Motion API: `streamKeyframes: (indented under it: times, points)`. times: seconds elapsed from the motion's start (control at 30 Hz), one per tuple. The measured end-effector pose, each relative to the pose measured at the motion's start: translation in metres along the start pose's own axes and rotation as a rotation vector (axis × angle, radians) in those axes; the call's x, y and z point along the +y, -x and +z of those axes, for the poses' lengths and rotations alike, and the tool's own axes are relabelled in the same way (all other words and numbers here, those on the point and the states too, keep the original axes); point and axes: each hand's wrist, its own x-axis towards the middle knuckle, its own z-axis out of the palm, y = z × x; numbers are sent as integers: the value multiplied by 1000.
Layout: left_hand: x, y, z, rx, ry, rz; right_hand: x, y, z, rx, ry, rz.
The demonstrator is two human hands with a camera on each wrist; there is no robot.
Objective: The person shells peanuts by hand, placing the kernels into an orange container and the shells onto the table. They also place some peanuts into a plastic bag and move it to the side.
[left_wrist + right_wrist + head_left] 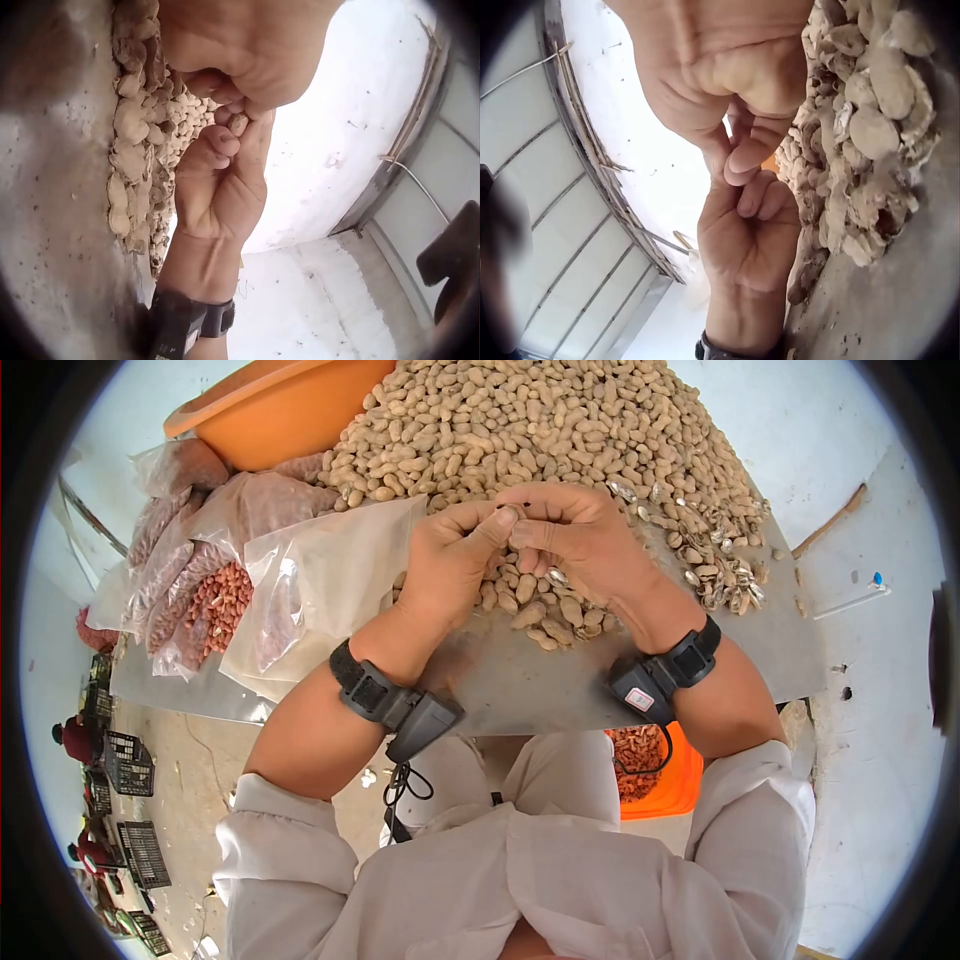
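My left hand (452, 552) and right hand (578, 542) meet fingertip to fingertip in front of the peanut heap. Between their thumbs and forefingers they pinch one small peanut (238, 124), mostly covered by the fingers in the head view. In the left wrist view the right hand's other fingers curl into its palm. Under and just in front of the hands, loose unshelled peanuts (545, 615) lie on the grey tabletop (500, 690). A large heap of peanuts in their shells (540, 430) rises behind the hands.
Empty split shells (735, 575) lie at the heap's right edge. On the left are a clear plastic bag (320, 585), bags of reddish kernels (220, 605) and an orange basin (280, 410). Below the table's front edge stands an orange container (680, 775). Black crates (128, 765) stand on the floor at left.
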Motion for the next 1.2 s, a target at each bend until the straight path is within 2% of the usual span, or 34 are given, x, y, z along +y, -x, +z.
streamKeyframes:
  times: [0.1, 0.2, 0.4, 0.5, 0.6, 0.7, 0.8, 0.9, 1.0, 1.2]
  points:
    - [-2, -1, -3, -7, 23, -8, 2, 0, 1, 8, -123, 49]
    - [-8, -4, -4, 42, 83, 17, 9, -1, 1, 80, -271, -10]
    - [-7, -7, 1, 80, 183, -27, 8, -2, -3, 99, -278, 0]
    - [-5, -8, 0, 39, 304, -117, 5, -3, -3, 130, -101, 3]
    - [-5, -10, -8, 6, 385, -222, 2, -1, 1, 155, 97, -93]
    - [-7, -12, -10, 19, 531, -299, 9, -4, 1, 116, 434, -396]
    - [-7, -13, -9, 82, 649, -352, 6, -3, 2, 97, 537, -449]
    - [-11, -15, -11, 81, 680, -382, 3, -2, 2, 110, 587, -447]
    - [-9, -11, -11, 26, 617, -347, 11, -4, -4, 158, 490, -340]
    - [-6, -11, -10, -10, 513, -334, 8, -3, -1, 125, 325, -308]
